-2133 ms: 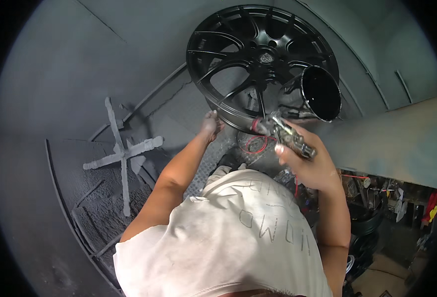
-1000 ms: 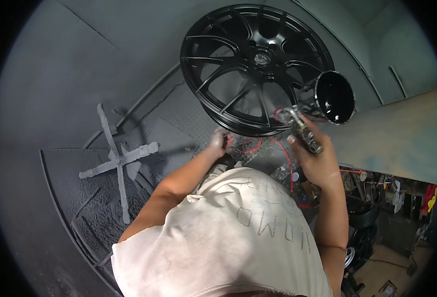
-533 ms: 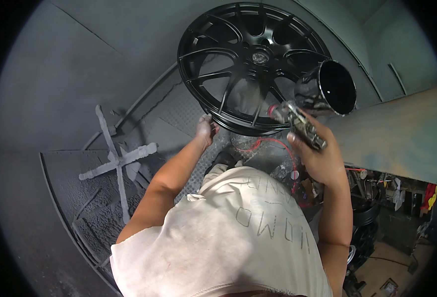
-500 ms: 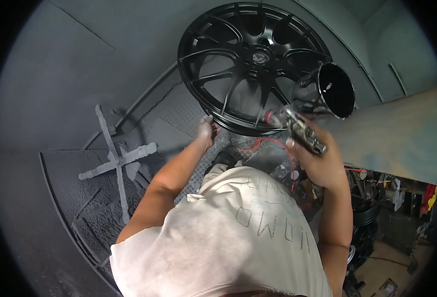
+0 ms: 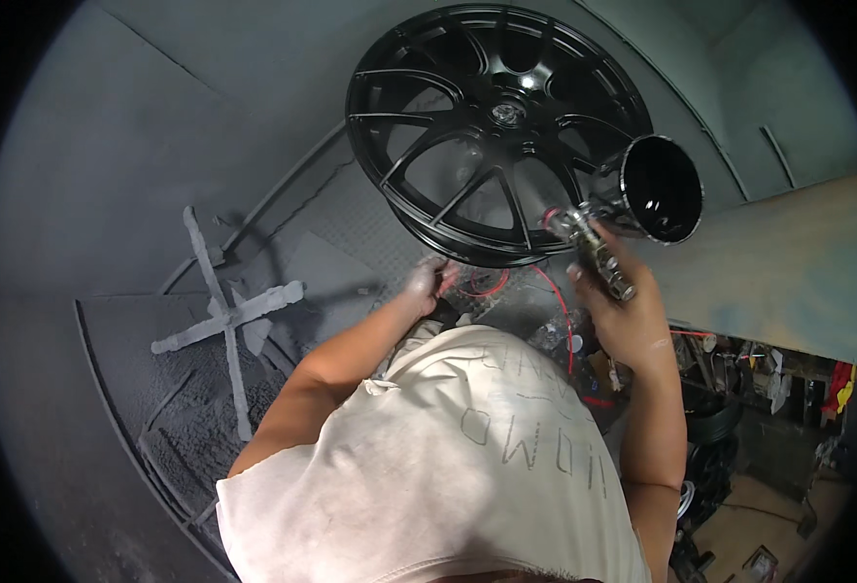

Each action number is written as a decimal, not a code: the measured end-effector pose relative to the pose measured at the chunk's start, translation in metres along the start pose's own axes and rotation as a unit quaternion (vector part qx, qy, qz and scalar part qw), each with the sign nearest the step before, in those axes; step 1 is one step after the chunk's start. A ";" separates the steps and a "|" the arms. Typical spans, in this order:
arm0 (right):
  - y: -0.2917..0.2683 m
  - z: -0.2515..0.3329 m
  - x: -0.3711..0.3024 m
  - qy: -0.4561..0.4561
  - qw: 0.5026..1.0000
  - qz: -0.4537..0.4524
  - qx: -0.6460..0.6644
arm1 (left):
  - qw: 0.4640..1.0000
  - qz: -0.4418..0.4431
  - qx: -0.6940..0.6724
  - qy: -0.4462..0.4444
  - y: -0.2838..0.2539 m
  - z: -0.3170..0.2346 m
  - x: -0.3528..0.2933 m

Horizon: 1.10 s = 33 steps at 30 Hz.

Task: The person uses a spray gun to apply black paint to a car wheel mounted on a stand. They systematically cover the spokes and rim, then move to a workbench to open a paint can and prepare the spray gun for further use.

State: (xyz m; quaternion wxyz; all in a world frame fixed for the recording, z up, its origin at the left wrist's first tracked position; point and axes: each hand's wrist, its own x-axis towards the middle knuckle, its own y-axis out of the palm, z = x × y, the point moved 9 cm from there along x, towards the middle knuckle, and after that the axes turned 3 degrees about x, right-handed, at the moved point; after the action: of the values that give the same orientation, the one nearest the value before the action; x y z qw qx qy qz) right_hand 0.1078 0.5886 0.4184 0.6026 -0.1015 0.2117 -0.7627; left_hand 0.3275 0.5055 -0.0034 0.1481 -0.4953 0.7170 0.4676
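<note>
A black multi-spoke car wheel is raised in front of me, its face tilted up. My left hand is at the wheel's near lower edge, fingers curled against the rim from below; the fingertips are partly hidden. My right hand is wrapped round a metal spray gun over the wheel's near right side. Its red-ringed nozzle points left, across the spokes. On top of the gun sits an open, dark, glossy paint cup, tilted so that its inside shows.
A grey, paint-crusted cross-shaped stand is on the left. A red hose trails near my right arm. On the right a pale panel juts in above a cluttered shelf area. Grey walls curve round the far side.
The wheel has turned counterclockwise, its near edge going right. My left hand has moved right and slightly nearer along the rim. The spray gun has shifted slightly right.
</note>
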 end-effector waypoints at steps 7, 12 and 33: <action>-0.017 -0.007 0.026 0.008 0.999 -0.023 0.037 | 0.982 -0.164 -0.061 0.067 -0.057 -0.072 0.016; -0.003 0.008 0.010 0.026 0.998 0.028 0.049 | 0.994 -0.083 0.027 0.069 -0.055 -0.082 0.027; -0.022 0.002 0.020 -0.054 0.997 -0.062 -0.015 | 0.994 -0.107 -0.006 0.020 -0.044 -0.058 0.026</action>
State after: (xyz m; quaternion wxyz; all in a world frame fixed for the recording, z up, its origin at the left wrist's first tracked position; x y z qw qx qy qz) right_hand 0.0844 0.5728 0.4279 0.5635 -0.1644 0.1839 -0.7885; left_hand 0.3672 0.4403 -0.0143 0.1797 -0.5795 0.6601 0.4429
